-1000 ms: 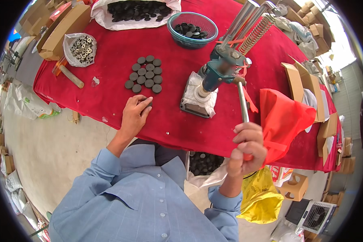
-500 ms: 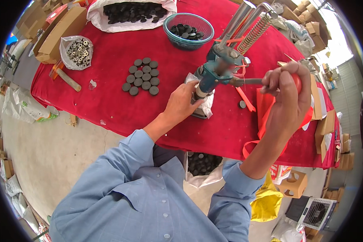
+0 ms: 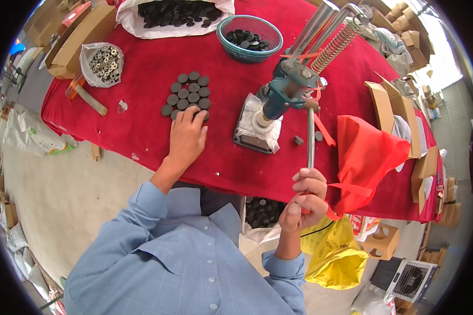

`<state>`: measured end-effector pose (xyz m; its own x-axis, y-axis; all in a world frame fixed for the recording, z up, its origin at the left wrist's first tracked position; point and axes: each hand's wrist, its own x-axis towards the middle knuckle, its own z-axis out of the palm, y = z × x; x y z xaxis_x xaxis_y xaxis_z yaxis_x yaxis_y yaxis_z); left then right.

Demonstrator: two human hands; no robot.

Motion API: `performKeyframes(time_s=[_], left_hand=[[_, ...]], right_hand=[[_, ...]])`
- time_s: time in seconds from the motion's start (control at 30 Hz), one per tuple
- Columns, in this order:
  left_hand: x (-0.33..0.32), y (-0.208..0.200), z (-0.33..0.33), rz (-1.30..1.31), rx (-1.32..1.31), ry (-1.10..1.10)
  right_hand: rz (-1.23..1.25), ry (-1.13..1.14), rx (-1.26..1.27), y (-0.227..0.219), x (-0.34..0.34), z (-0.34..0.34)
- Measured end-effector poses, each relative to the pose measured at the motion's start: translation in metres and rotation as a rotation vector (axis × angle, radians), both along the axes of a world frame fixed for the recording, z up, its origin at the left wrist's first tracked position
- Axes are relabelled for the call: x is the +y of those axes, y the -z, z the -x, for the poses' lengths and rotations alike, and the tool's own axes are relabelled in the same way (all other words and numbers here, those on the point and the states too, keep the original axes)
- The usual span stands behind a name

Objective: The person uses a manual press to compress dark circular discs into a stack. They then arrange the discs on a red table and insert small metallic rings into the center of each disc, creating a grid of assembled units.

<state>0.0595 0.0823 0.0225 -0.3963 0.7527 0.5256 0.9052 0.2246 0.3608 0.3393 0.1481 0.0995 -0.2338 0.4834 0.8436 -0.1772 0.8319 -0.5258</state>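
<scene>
My left hand [image 3: 188, 137] reaches down over the near edge of a cluster of round black discs [image 3: 193, 97]. Its fingers are somewhat apart, with the fingertips touching the nearest discs; they partly hide them. My right hand [image 3: 304, 202] is wrapped round the end of a metal lever [image 3: 311, 139], with a bit of red showing between the fingers. The lever belongs to a green hand press [image 3: 284, 94] with a coil spring [image 3: 335, 46]. White wrapping [image 3: 247, 123] covers part of the press's base, under the ram. Right of it lie two loose dark pieces [image 3: 298, 140].
Behind stand a teal bowl [image 3: 249, 54] of black parts and a white sack [image 3: 173, 32] with more. Left are a bag of metal rings [image 3: 105, 65], a hammer [image 3: 91, 101] and a cardboard box [image 3: 84, 44]. A red bag [image 3: 365, 157] lies right; a yellow bag [image 3: 341, 257] is below.
My left hand has left the press and moved left to the discs. My right hand has swung the lever towards me. A second dark piece now lies beside the press.
</scene>
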Motion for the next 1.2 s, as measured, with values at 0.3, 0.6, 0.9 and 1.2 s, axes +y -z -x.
performKeyframes(time_s=[0.3, 0.6, 0.9, 1.2], left_hand=[[-0.005, 0.013, 0.004, -0.084, -0.159, 0.056], [0.039, -0.003, -0.015, -0.074, -0.623, 0.123], [0.085, -0.013, -0.054, -0.145, -0.598, 0.298], [0.103, -0.012, -0.071, -0.145, -0.600, 0.352]], right_hand=[[0.025, 0.026, 0.061, 0.004, -0.004, 0.005], [0.053, -0.083, -0.026, -0.091, 0.038, 0.006], [0.319, -0.129, 0.025, -0.149, 0.071, 0.029], [0.319, -0.113, 0.031, -0.145, 0.070, 0.028]])
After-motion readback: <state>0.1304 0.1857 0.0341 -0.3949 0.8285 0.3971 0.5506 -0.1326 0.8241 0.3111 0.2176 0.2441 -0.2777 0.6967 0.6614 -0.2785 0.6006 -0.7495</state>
